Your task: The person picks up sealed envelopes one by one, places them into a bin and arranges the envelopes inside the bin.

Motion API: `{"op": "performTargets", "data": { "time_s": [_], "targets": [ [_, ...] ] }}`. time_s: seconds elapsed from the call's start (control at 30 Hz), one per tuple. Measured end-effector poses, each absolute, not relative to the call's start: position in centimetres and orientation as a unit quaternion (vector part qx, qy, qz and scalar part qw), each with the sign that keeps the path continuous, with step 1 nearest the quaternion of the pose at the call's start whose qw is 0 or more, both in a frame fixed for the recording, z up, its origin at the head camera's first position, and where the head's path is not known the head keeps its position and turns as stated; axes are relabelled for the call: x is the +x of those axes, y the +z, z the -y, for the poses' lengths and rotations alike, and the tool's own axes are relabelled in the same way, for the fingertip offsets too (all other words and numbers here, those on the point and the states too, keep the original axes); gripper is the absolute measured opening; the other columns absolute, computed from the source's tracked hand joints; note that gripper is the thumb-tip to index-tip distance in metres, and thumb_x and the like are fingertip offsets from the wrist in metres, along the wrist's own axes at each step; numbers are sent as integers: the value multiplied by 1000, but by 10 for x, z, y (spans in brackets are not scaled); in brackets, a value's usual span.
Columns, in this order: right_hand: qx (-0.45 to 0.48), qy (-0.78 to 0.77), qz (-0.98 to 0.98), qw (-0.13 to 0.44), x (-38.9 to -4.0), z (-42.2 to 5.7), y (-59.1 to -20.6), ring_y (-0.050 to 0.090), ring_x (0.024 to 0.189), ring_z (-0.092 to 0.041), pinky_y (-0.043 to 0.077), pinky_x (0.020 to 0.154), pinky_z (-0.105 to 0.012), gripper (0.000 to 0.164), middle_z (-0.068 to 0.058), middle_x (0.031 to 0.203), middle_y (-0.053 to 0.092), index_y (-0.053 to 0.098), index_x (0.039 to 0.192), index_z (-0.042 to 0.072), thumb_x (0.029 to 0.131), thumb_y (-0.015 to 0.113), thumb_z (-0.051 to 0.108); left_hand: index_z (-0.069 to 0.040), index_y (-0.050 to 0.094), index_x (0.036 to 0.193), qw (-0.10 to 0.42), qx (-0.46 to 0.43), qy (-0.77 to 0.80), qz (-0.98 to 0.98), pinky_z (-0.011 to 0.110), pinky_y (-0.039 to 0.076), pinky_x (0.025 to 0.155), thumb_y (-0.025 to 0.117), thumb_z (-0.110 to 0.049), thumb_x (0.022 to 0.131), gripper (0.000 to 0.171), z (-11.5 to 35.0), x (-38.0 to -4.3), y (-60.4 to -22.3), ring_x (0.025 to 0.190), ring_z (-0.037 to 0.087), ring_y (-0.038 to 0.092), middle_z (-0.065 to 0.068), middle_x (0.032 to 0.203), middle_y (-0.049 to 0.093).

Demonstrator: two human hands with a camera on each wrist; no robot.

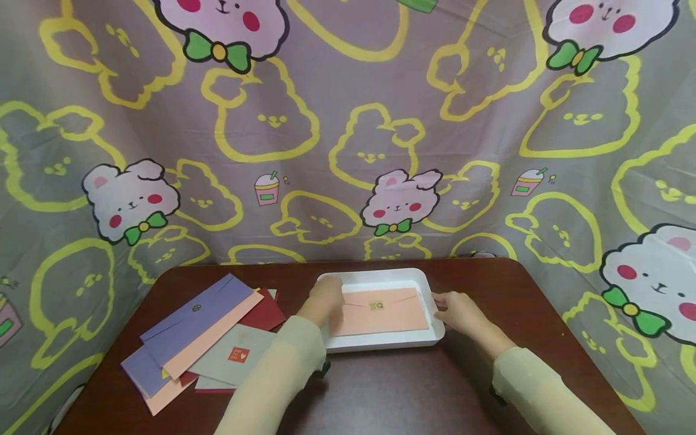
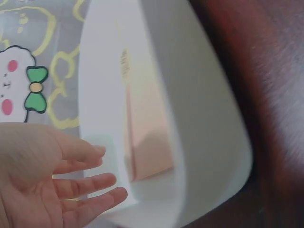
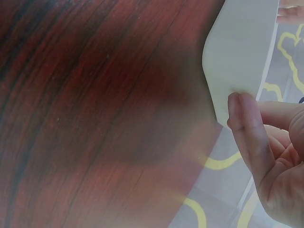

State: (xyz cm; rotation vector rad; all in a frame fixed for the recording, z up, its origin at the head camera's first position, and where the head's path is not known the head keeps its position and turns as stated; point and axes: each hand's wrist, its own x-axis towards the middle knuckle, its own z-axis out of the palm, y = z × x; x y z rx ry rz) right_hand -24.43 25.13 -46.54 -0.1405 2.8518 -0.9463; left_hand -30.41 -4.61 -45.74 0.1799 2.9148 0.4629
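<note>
A white tray [image 1: 375, 347] stands on the table, and a peach envelope [image 1: 391, 314] with a small gold seal lies in it. My left hand [image 1: 325, 299] is over the tray's left end; in the left wrist view the hand [image 2: 61, 180] has its fingers extended and apart, with nothing between them. At the opposite end, my right hand [image 1: 462, 311] holds the tray by its side wall. Two fingertips of that hand [image 3: 266, 142] press the outer face of the wall in the right wrist view, with another digit behind them near the rim.
To the left lies a loose, overlapping pile of envelopes: purple ones [image 1: 198, 314], peach ones [image 1: 212, 335], a grey-green one [image 1: 239, 356] with a red label and a red one [image 1: 263, 311]. A patterned curtain [image 1: 326, 133] surrounds the dark wooden table [image 1: 391, 393] at the back and sides.
</note>
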Motion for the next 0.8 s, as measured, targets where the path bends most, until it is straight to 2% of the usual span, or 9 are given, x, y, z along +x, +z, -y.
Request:
{"op": "performTargets", "data": {
  "time_s": [0.23, 0.4, 0.63, 0.8],
  "targets": [
    [-51, -315, -946, 60, -245, -252, -466, 72, 76, -21, 58, 54, -30, 49, -31, 118, 67, 58, 134, -15, 89, 74, -5, -8, 72, 125, 78, 48, 195, -976, 52, 55, 86, 66, -10, 92, 34, 64, -306, -433, 112, 36, 64, 14, 126, 68],
    [-46, -320, -944, 64, -245, -251, -466, 72, 74, -21, 58, 54, -30, 49, -31, 118, 67, 58, 134, -14, 88, 74, -5, -9, 72, 124, 61, 43, 218, -973, 52, 54, 84, 63, -16, 96, 30, 82, -303, -423, 109, 35, 65, 12, 124, 69],
    [-49, -330, -940, 68, -244, -251, -469, 73, 83, -23, 58, 54, -30, 49, -31, 117, 67, 58, 134, -14, 88, 74, -6, -10, 75, 118, 14, 54, 251, -966, 48, 55, 78, 64, -22, 100, 24, 113, -299, -418, 98, 29, 68, 8, 110, 73],
    [-48, -343, -936, 66, -244, -253, -467, 73, 90, -27, 59, 55, -31, 50, -32, 118, 67, 57, 134, -15, 88, 73, -6, -10, 76, 119, -20, 93, 276, -956, 50, 55, 81, 63, -22, 102, 24, 130, -293, -407, 100, 32, 69, 11, 113, 73]
  ]
}}
